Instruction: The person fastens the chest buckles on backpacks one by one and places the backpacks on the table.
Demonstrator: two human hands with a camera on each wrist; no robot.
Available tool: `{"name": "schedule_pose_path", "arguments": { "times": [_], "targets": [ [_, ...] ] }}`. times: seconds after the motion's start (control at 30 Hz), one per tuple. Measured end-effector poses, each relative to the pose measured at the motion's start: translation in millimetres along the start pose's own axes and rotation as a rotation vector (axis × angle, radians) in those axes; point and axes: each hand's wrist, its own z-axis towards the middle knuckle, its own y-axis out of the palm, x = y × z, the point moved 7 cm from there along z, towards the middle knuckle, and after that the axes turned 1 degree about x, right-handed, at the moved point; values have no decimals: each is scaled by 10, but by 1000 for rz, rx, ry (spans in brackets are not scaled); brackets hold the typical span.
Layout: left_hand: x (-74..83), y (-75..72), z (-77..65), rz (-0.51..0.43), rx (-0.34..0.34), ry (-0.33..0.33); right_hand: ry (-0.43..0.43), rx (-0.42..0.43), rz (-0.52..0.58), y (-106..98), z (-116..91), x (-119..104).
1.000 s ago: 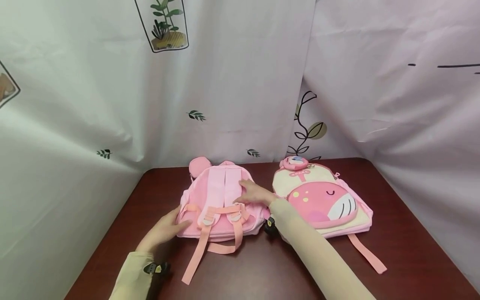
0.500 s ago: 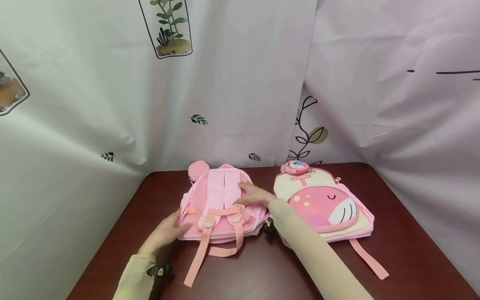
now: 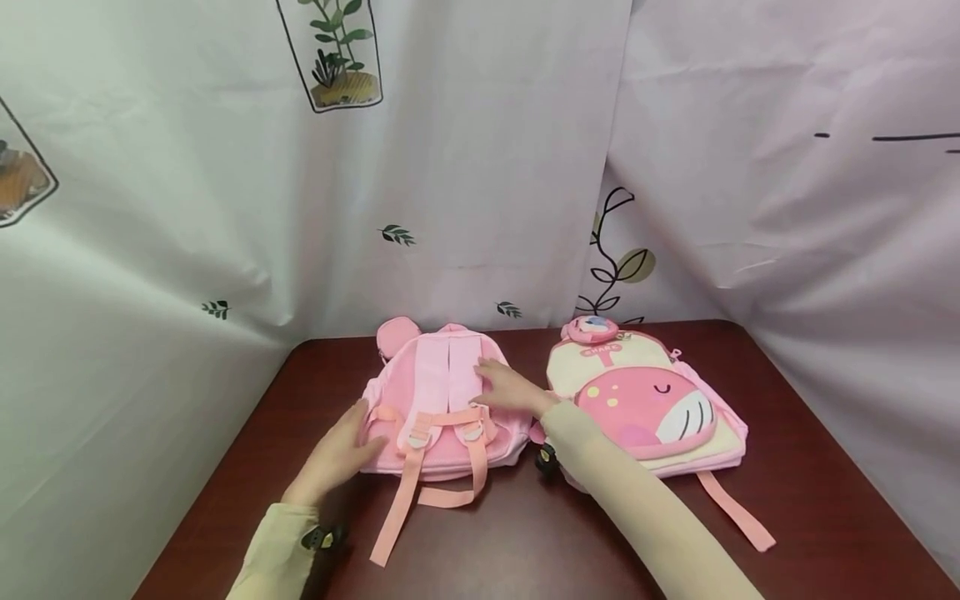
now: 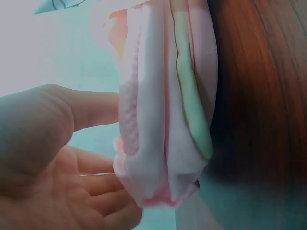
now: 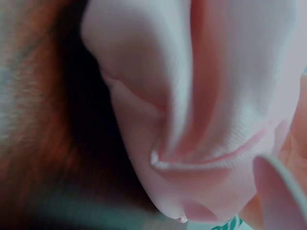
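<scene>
A pink backpack [image 3: 431, 375] lies on the dark red table with its shoulder straps and back panel facing up. Peach webbing straps [image 3: 397, 508] trail from its lower end toward the near side. My left hand [image 3: 333, 454] is at the bag's left side, fingers loosely extended; in the left wrist view the thumb [image 4: 96, 108] meets the back panel's edge. On the right part of the back panel rests my right hand [image 3: 513, 389], fingers spread near the shoulder strap. The right wrist view shows mostly pink side fabric [image 5: 211, 105], with that hand barely visible at the edge.
A second backpack [image 3: 645, 408], cream and pink with a whale pocket, lies face up to the right, close to my right forearm. Its strap [image 3: 735, 510] hangs toward the near side. White printed curtains [image 3: 465, 167] stand behind the table [image 3: 517, 542].
My left hand has shifted slightly up along the bag's left side. The right hand and both backpacks stay nearly where they were; the head view has tilted a little.
</scene>
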Motion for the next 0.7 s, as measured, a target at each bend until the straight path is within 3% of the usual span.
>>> {"name": "schedule_pose_path", "arguments": {
  "times": [0.3, 0.57, 0.7],
  "targets": [
    [309, 31, 95, 8, 98, 154, -100, -104, 19, 90, -270, -219],
    [573, 299, 233, -16, -11, 310, -73, -123, 34, 115, -425, -269],
    [621, 457, 244, 59, -80, 344, -70, -136, 44, 128, -461, -272]
  ]
}}
